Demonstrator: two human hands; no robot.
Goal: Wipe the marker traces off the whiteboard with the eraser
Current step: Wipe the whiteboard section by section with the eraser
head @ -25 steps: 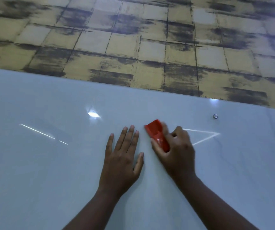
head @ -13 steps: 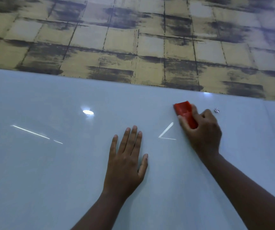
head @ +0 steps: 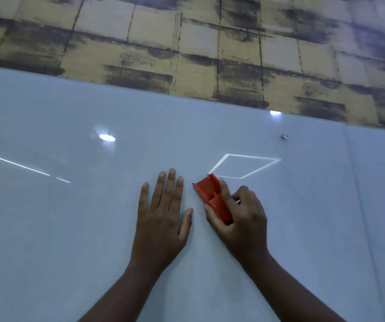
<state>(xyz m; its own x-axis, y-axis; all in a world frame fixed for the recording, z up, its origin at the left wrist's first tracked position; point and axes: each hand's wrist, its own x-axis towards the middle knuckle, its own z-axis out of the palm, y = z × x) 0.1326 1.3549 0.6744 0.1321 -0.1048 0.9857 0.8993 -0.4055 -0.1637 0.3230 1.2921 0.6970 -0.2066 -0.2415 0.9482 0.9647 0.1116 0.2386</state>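
The red eraser point(head: 213, 196) lay pressed on the whiteboard point(head: 70, 217), near its middle, the right hand point(head: 238, 219) clamped around it in a firm grip. Just beside it, the left hand point(head: 161, 219) rested flat, fingers straight.
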